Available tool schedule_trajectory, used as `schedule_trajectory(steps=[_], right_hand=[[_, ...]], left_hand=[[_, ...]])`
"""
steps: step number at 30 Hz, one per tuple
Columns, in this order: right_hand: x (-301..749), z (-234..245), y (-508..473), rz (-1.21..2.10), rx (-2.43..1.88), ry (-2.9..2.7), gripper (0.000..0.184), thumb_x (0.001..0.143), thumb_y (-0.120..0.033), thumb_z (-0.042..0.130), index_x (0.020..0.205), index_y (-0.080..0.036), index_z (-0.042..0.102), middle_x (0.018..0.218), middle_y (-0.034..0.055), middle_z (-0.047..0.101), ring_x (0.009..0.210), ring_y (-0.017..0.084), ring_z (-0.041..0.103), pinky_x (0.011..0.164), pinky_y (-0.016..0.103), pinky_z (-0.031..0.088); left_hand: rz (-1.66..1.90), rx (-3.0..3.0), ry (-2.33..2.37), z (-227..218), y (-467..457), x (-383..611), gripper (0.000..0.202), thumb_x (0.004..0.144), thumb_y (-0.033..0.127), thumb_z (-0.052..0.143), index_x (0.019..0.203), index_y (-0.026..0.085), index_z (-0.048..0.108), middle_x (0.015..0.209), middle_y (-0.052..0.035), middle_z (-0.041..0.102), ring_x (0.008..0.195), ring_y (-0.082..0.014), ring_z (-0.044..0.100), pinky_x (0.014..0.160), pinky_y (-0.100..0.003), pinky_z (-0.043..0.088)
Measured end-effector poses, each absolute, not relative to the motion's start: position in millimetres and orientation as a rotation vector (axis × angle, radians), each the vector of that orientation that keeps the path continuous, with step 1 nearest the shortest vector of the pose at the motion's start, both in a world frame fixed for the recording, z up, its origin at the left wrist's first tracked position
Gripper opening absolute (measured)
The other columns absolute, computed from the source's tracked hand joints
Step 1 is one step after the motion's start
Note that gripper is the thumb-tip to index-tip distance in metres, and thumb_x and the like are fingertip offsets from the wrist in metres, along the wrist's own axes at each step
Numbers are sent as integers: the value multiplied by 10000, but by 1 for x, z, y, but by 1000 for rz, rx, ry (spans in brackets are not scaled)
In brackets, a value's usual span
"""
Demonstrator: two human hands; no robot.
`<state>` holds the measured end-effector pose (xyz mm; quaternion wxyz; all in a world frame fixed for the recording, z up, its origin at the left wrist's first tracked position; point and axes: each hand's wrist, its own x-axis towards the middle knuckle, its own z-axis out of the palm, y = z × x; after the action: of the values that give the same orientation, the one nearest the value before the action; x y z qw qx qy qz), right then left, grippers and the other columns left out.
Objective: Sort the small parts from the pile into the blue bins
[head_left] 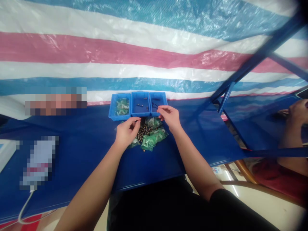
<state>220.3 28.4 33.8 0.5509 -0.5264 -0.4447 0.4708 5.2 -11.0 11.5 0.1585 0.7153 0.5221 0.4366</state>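
Note:
My left hand [127, 131] is closed in a pinch at the near edge of the middle bin, just above a pile of small brass-and-dark metal pieces [143, 129]. Whatever its fingertips hold is too small to make out. My right hand [171, 118] has thumb and forefinger pinched together at the near right of the right blue bin [161, 97], close to thin dark pieces [154, 105]; any object in it cannot be made out. Small clear bags with green and whitish contents [148, 142] lie around the metal pile, between my hands.
The left blue bin [112, 111] contains more green-and-white bags; a few small pieces lie in the middle blue bin [137, 110]. A blurred-out device with a white cable [24, 205] lies left on the blue table [91, 138]. A blue metal frame [237, 75] and another person's arm [292, 128] are at right.

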Motion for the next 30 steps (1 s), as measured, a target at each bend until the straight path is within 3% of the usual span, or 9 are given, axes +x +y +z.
schedule_trajectory(steps=[6,11,15,20,25,30], right_hand=[[223,31,29,1018,-1184,-1166,283,819,-308,573,1040,-189,701,1073,65,729,712,148,710,506,219,506],[231,35,27,882,-1352,-1400,232,815,-243,504,908,-177,706,863,29,737,567,110,625,541,231,502],[246,44,24,830,-1566,-1917,223,783,-189,522,820,-207,741,721,7,724,637,143,638,645,253,496],[264,50,23,713,-1770,-2210,204,726,-200,597,837,-248,761,862,6,748,766,180,661,671,262,462],[271,49,25,852,-1831,-2277,239,693,-264,673,920,-261,748,946,7,744,791,177,657,597,235,434],[268,47,24,810,-1882,-2287,153,705,-256,644,828,-269,734,889,0,734,766,172,646,606,244,422]], left_hand=[[1252,2052,1484,11,-11,5,227,905,329,564,1025,192,699,629,42,580,561,-78,531,609,-193,439],[1252,2058,1486,12,-11,5,213,903,309,566,1021,193,700,629,44,578,559,-78,533,607,-194,435],[1253,2060,1493,13,-11,5,214,904,311,566,1019,192,701,630,43,580,559,-77,534,603,-193,431],[1250,2052,1485,13,-11,5,220,906,319,566,1023,189,699,638,40,585,561,-78,538,609,-194,437],[1244,2045,1482,12,-11,5,217,902,318,567,1020,193,700,635,40,585,564,-81,540,615,-200,443],[1223,2040,1500,12,-10,4,215,900,322,569,1021,202,699,642,41,591,574,-84,549,623,-206,443]])
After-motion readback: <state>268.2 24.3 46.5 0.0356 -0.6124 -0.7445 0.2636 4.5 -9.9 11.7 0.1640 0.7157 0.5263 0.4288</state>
